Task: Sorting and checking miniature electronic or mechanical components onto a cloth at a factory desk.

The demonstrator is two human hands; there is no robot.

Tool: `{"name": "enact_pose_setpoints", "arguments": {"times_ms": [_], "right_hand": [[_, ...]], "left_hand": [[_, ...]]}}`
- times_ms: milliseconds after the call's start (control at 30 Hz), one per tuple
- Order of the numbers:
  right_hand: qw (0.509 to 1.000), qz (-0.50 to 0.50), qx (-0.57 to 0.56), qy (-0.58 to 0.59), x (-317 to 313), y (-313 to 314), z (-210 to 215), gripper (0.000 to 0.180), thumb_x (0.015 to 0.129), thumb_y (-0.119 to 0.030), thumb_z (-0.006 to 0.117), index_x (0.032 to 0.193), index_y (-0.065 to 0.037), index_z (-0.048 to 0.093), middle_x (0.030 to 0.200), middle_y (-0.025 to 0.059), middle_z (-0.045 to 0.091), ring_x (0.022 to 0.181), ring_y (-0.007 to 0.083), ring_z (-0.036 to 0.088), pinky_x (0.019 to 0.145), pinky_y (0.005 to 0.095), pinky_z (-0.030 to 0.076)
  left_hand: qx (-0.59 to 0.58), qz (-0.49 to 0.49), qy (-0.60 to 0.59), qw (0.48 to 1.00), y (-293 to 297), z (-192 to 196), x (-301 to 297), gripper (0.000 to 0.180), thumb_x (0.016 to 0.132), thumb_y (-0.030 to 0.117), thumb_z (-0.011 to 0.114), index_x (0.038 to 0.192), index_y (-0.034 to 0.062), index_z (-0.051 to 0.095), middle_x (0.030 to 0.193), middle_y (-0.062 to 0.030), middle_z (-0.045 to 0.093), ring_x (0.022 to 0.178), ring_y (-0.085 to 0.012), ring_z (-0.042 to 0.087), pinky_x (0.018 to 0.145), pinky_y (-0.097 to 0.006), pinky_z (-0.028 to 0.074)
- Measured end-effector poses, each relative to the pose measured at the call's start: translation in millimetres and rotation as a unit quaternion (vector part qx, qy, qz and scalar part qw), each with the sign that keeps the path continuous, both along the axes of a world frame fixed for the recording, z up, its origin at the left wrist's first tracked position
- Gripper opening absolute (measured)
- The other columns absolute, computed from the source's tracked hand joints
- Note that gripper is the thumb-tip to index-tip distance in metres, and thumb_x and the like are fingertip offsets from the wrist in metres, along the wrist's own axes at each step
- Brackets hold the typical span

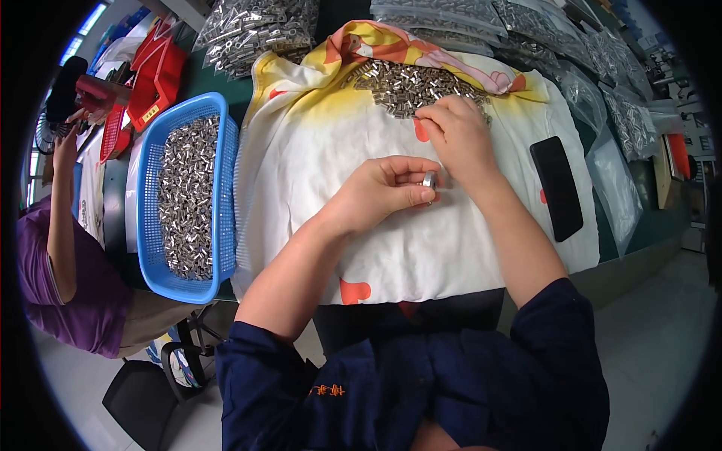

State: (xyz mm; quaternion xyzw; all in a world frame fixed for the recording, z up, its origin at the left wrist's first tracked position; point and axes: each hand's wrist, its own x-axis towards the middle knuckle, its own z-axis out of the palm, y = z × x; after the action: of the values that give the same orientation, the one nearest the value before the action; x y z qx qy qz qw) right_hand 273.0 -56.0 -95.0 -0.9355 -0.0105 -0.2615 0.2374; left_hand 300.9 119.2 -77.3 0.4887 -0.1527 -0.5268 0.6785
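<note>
My left hand is closed over the middle of the white patterned cloth. Between its thumb and fingers sits a small round silvery metal piece; its exact kind is too small to tell. My right hand is just beyond it, fingers curled and pressed together at the near edge of a heap of small metal sleeves. Whatever those fingers pinch is hidden. The heap lies at the far side of the cloth, below its bunched yellow and red fold.
A blue plastic basket full of metal sleeves stands at the left. On the cloth's right lies a black phone. Bags of metal parts line the back. Red bins and a person in purple are far left.
</note>
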Motion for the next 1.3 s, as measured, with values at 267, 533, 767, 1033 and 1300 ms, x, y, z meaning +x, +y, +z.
{"name": "enact_pose_setpoints", "arguments": {"times_ms": [267,533,767,1033,1300], "right_hand": [[0.997,-0.045,-0.056,0.009,-1,0,-4,0.006,0.071,-0.013,0.062,0.075,-0.012,0.066,0.077,0.0025,0.056,0.081,0.0221,0.052,0.074,0.0358,0.04],[0.994,-0.031,-0.095,0.052,-5,0,3,0.01,0.071,-0.011,0.06,0.079,-0.011,0.066,0.08,0.0028,0.057,0.084,0.0221,0.052,0.075,0.0361,0.04],[0.991,-0.021,-0.113,0.07,-9,-11,11,0.011,0.072,-0.006,0.058,0.08,-0.007,0.064,0.081,0.0078,0.056,0.083,0.0261,0.052,0.075,0.0376,0.04],[0.988,-0.002,-0.115,0.099,-13,4,19,0.008,0.068,-0.002,0.061,0.076,-0.004,0.059,0.079,0.0087,0.054,0.082,0.0265,0.051,0.074,0.0376,0.041],[0.99,0.034,-0.097,0.1,-22,16,21,0.01,0.067,0.0,0.061,0.075,-0.002,0.056,0.077,0.0116,0.054,0.079,0.0297,0.051,0.071,0.0384,0.042]], "left_hand": [[0.004,-0.037,0.008,0.999,1,5,0,0.03,0.082,0.001,0.058,0.111,-0.0024,0.052,0.098,-0.0059,0.061,0.078,-0.0109,0.059,0.07,-0.022,0.048],[-0.021,0.022,-0.036,0.999,7,1,10,0.034,0.082,0.002,0.059,0.114,-0.0016,0.051,0.098,-0.0058,0.06,0.08,-0.0095,0.057,0.07,-0.022,0.048],[-0.028,0.078,-0.093,0.992,-5,-8,14,0.036,0.079,0.006,0.062,0.114,-0.0021,0.052,0.09,-0.0044,0.062,0.07,-0.0077,0.058,0.061,-0.021,0.046],[-0.05,0.096,-0.066,0.992,3,-10,16,0.033,0.08,0.007,0.063,0.111,0.0009,0.055,0.089,-0.0023,0.061,0.07,-0.0076,0.058,0.061,-0.02,0.046],[-0.057,0.095,-0.07,0.991,1,-8,18,0.034,0.08,0.005,0.062,0.112,-0.0002,0.053,0.09,-0.0032,0.061,0.074,-0.0081,0.058,0.063,-0.02,0.047]]}}
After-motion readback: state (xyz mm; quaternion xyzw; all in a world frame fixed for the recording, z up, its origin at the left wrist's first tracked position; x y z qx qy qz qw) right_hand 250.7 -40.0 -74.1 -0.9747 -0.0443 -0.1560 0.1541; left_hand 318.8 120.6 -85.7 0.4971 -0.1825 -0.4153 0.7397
